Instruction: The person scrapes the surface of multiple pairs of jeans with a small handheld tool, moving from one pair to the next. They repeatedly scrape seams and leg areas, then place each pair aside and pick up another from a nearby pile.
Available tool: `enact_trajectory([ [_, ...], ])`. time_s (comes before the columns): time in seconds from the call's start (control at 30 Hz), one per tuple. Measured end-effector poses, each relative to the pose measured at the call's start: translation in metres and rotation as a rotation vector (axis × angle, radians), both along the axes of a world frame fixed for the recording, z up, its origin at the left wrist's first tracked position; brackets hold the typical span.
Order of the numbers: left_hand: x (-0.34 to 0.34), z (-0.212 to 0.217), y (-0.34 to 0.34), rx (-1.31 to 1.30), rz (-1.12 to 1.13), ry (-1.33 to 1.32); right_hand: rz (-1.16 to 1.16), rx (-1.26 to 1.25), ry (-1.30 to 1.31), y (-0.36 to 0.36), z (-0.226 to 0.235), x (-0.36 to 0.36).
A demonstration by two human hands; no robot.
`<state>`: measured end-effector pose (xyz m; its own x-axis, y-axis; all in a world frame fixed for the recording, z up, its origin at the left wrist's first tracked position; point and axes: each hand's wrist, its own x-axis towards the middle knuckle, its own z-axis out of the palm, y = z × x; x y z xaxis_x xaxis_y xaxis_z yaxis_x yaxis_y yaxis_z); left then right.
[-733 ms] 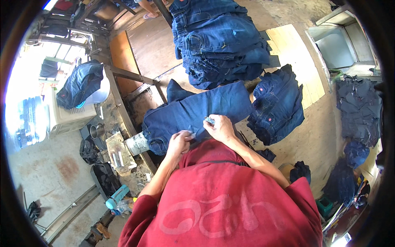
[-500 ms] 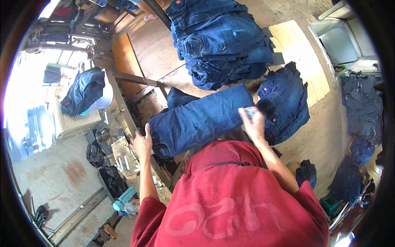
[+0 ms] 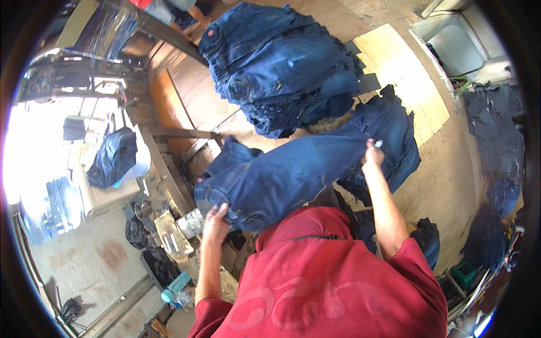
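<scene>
A pair of dark blue jeans (image 3: 298, 169) stretches across my lap, its waist end at the left and a leg running to the right. My left hand (image 3: 215, 224) is closed on the waist end, thumb on top. At the far end of the leg, my right hand (image 3: 372, 156) grips the denim. A small pale object (image 3: 379, 143) sticks out of that same hand, too small to make out. Just beyond my right hand lies a heap of jeans (image 3: 394, 127), partly under the leg I hold.
A tall stack of folded jeans (image 3: 282, 62) stands ahead. To my left is a wooden bench (image 3: 163, 169) with a metal cup (image 3: 142, 210). Dark garments (image 3: 493, 129) lie at the right. Another person's legs and hand (image 3: 174, 14) show at the top left.
The jeans, flat and folded before, now have one leg pulled out to the right. My left hand moved right and nearer me; my right hand moved right. The view has shifted slightly.
</scene>
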<state>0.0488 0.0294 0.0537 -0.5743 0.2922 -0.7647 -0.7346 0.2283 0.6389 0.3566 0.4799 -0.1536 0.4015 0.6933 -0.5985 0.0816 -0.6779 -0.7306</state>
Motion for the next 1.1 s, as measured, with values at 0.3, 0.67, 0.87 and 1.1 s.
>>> enact_trajectory([
  [0.3,0.047,-0.035,0.278,0.401,-0.712,0.176,-0.391,0.328,0.095,0.22,0.055,0.178],
  [0.67,-0.047,0.151,0.519,0.846,-0.68,0.372,0.177,0.705,0.601,0.34,0.366,0.246],
  [0.87,-0.205,0.182,0.442,0.363,-0.36,0.511,0.628,0.388,-0.062,0.313,0.213,0.182],
  [1.1,-0.264,-0.029,0.365,-0.832,-1.03,2.045,1.178,-0.046,-0.693,0.059,-0.037,0.189],
])
